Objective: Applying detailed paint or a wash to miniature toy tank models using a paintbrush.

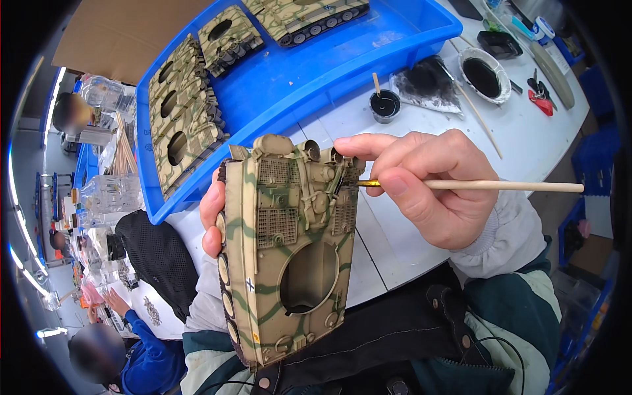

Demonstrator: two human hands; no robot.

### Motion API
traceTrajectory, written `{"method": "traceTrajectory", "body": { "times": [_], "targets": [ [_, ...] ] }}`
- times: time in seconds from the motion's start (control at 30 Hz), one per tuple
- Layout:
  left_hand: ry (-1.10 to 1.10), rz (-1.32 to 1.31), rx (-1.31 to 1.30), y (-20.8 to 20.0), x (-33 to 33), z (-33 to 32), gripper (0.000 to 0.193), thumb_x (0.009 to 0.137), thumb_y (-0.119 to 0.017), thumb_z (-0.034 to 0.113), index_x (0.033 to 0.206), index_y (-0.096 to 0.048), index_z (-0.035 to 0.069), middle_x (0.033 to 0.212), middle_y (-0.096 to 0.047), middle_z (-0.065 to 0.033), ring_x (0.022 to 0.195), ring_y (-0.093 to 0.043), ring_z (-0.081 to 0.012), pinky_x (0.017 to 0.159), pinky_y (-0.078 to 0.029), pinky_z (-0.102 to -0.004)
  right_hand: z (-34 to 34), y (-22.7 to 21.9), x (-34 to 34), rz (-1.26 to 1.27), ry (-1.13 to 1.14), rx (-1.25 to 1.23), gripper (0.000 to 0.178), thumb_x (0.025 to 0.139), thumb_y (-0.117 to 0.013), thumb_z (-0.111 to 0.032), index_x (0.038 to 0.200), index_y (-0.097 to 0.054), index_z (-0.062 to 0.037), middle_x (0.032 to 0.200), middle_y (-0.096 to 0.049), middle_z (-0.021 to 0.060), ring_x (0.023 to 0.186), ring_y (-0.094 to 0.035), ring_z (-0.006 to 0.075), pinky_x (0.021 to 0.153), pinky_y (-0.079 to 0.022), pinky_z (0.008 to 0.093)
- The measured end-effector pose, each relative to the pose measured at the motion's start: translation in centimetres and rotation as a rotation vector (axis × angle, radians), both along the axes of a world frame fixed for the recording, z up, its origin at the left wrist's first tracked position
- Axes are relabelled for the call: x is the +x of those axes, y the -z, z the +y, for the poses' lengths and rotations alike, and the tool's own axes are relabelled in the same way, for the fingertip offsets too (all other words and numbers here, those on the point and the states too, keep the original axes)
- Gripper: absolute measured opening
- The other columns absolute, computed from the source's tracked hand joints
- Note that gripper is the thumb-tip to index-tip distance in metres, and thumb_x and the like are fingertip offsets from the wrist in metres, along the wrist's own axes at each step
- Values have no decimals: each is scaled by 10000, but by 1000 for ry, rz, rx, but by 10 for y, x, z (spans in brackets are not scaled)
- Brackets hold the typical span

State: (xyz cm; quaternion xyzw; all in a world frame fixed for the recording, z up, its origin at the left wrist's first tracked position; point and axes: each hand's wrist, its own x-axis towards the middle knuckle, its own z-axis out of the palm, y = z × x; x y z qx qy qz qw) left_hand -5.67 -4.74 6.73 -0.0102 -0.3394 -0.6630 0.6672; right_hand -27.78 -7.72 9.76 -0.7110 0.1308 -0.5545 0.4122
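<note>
A model tank hull (pixel 263 276) in sand and green camouflage stands tilted up before me, its round turret opening facing me. My left hand (pixel 212 214) grips it from the left side and behind; most of that hand is hidden by the hull. Between thumb and fingers, my right hand (pixel 438 178) pinches a thin paintbrush (pixel 500 186) with a pale wooden handle and brass-coloured ferrule. The brush tip meets the hull's upper right part, near the grilles and a dark bar there. My right index finger reaches to the hull's top edge.
Behind lies a blue tray (pixel 289 105) with several more camouflaged hulls (pixel 187 122). To its right are a small cup of black paint (pixel 384 105), a bag of black powder (pixel 429 85) and a bowl of black liquid (pixel 482 76). A black mesh item (pixel 158 257) lies left; a person in blue (pixel 155 355) sits beyond.
</note>
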Motion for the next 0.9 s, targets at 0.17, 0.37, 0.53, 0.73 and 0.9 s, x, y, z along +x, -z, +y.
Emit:
{"method": "traceTrajectory", "body": {
  "times": [0.17,0.37,0.53,0.73,0.9],
  "targets": [
    [-75,-31,36,-3,-2,4,607,894,-424,437,1278,-360,-29,1226,-484,-242,1120,-509,-367,963,-422,-516,4,-2,-2,24,21,91,46,905,-464,11,939,-442,-9,748,-578,127,735,-618,198,905,-462,524],
    [-84,119,125,1,-2,8,495,878,-484,400,1157,-447,-7,1150,-530,-191,1033,-556,-308,955,-419,-478,0,0,-2,15,-26,18,46,909,-464,-2,949,-441,-8,760,-581,134,899,-636,321,878,-491,475],
    [-233,-129,-13,17,14,1,432,858,-514,376,1110,-476,27,1120,-545,-156,1039,-539,-272,967,-400,-456,5,-5,-3,84,60,111,49,910,-460,-1,950,-433,-9,751,-579,132,780,-635,233,894,-475,509],
    [-24,-147,230,-12,6,9,394,823,-565,356,1052,-495,43,1058,-568,-128,1036,-531,-241,971,-389,-418,0,0,0,-3,-6,2,58,907,-465,1,950,-429,-15,755,-579,131,711,-613,187,906,-463,526],
    [-132,-186,238,-1,12,8,338,773,-651,300,975,-518,64,1006,-582,-75,970,-546,-165,922,-411,-341,0,0,1,16,3,-22,58,906,-464,8,940,-426,-19,742,-575,125,657,-581,147,905,-460,535]
  ]
}}
